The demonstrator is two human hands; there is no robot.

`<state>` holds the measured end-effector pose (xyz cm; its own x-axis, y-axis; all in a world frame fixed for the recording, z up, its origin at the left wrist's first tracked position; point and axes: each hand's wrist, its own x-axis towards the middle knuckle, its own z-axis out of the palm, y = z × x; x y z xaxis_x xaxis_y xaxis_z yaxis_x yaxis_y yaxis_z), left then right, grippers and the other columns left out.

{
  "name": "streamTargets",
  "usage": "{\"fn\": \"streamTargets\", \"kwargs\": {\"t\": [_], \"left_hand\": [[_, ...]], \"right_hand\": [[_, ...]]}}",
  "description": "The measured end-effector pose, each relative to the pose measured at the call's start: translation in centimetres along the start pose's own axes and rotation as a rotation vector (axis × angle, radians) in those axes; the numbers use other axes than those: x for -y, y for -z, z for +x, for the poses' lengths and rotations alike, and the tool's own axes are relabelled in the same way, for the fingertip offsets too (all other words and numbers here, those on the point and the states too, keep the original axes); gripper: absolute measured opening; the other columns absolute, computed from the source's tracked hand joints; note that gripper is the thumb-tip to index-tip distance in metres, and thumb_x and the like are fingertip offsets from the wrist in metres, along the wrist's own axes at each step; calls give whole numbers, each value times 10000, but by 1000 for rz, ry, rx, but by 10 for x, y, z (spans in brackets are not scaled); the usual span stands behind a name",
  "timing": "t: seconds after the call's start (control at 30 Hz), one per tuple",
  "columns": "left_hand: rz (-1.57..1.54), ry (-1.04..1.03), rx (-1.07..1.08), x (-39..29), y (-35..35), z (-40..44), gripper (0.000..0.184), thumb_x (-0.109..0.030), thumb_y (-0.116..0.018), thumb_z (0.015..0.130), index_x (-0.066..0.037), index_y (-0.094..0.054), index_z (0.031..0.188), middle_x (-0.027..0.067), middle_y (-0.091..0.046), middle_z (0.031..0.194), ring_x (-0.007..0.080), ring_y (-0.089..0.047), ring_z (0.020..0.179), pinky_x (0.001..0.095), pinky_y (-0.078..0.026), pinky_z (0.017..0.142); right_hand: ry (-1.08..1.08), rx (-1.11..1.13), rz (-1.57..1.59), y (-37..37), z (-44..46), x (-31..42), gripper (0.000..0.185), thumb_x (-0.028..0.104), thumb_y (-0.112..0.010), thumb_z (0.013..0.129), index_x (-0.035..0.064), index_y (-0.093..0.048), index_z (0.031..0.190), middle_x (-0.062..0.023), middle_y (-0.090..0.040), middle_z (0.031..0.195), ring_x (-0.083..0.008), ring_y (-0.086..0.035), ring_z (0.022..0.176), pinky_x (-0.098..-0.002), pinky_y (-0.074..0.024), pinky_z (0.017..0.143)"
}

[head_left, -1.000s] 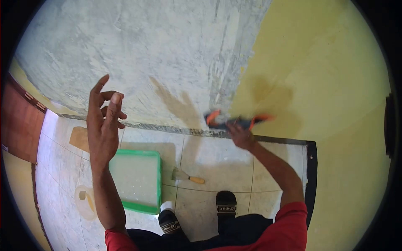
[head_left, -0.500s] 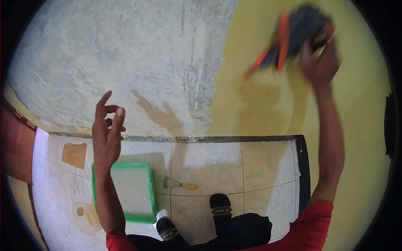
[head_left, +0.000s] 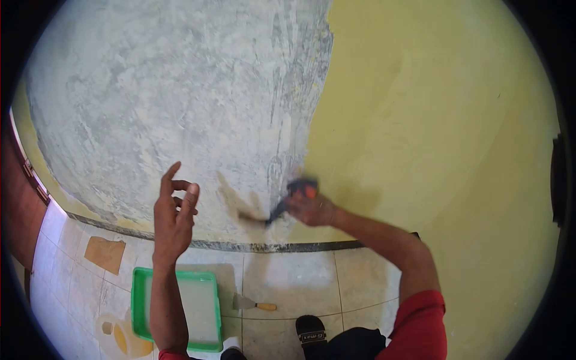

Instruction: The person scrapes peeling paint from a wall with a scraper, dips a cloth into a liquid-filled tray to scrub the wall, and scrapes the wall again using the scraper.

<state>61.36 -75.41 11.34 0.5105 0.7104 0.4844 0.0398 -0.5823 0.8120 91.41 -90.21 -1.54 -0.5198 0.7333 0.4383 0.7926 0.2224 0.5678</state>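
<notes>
Fingers wrapped round a dark cloth with orange stripes (head_left: 302, 186), my right hand (head_left: 312, 210) is low on the wall. The cloth is bunched in the fist, and a blurred loose end trails down to the left. It lies over the border between the patchy grey-white wall surface (head_left: 180, 96) and the yellow paint (head_left: 420, 120); whether it touches the wall I cannot tell. My left hand (head_left: 173, 222) is raised in front of the grey-white part, fingers apart and partly bent, holding nothing. Its shadow falls on the wall to the right.
A green-rimmed tray (head_left: 137, 306) with whitish contents stands on the tiled floor below my left forearm. To its right lies a scraper with a wooden handle (head_left: 266, 306). A brown cardboard piece (head_left: 105, 254) and a translucent container (head_left: 139, 346) are at the left.
My right hand has swung down and left with the cloth, from high on the yellow paint to the border. My left hand has shifted slightly right and down. The view has tilted up.
</notes>
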Motion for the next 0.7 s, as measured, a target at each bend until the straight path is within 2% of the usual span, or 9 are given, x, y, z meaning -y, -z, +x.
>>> {"fn": "streamTargets", "kwargs": {"t": [0.2,0.27,0.3,0.37,0.4,0.43,0.6,0.67,0.7], "left_hand": [[-13,-34,-24,-19,21,-9,528,-377,-503,946,-96,-392,1379,78,-584,949,95,-547,625,226,-435,458],[-28,-23,-30,-20,23,-6,524,-382,-493,949,-99,-392,1379,80,-587,948,97,-549,625,227,-435,457],[-20,-12,-44,-18,23,-3,524,-389,-482,953,-100,-392,1380,84,-589,949,99,-551,628,228,-438,460],[0,-7,-61,-16,23,-1,532,-410,-465,956,-101,-389,1382,89,-591,950,103,-553,636,231,-444,467],[-2,-7,-51,-15,20,-1,532,-410,-465,956,-101,-389,1382,89,-591,950,103,-553,636,231,-444,467],[-17,-9,-41,-15,17,-2,552,-418,-488,947,-86,-390,1377,93,-587,951,111,-553,625,245,-446,463],[-90,-46,-33,-20,19,0,579,-423,-512,938,-62,-385,1372,96,-581,947,116,-549,608,261,-451,459],[-134,-29,-10,-21,23,-5,586,-416,-522,935,-49,-384,1370,97,-578,946,113,-546,602,259,-454,468],[-134,-23,-7,-19,25,-5,593,-412,-529,932,-39,-381,1369,100,-578,947,115,-549,601,255,-452,475]], "right_hand": [[88,83,155,84,53,-67,61,132,-561,758,97,-610,763,-91,-543,811,-240,-578,817,-381,-492,710],[-318,-214,406,135,104,-139,401,174,-522,883,1,-481,1242,-144,-583,970,-331,-586,883,-407,-492,733],[-28,-279,-448,167,119,-197,440,195,-511,906,10,-443,1299,-177,-577,1000,-333,-587,876,-396,-496,713],[-624,-257,-224,271,172,-231,325,222,-539,889,31,-537,1152,-224,-559,1030,-360,-585,823,-395,-501,698],[-497,-633,-475,289,192,-259,240,218,-578,857,-6,-653,902,-162,-617,816,-273,-555,751,-373,-454,703],[-586,-554,-423,309,205,-256,271,231,-531,892,-9,-654,922,-181,-611,845,-273,-549,830,-386,-446,750],[-383,-611,-581,215,165,-211,248,205,-547,882,24,-562,1050,-234,-558,992,-367,-583,826,-407,-504,689],[-209,-351,-800,173,118,-142,241,199,-643,790,41,-593,965,-152,-541,827,-273,-564,697,-406,-497,627],[-285,-296,-473,130,78,-110,262,220,-638,783,76,-610,1001,-84,-550,810,-239,-579,700,-412,-511,645]]}}
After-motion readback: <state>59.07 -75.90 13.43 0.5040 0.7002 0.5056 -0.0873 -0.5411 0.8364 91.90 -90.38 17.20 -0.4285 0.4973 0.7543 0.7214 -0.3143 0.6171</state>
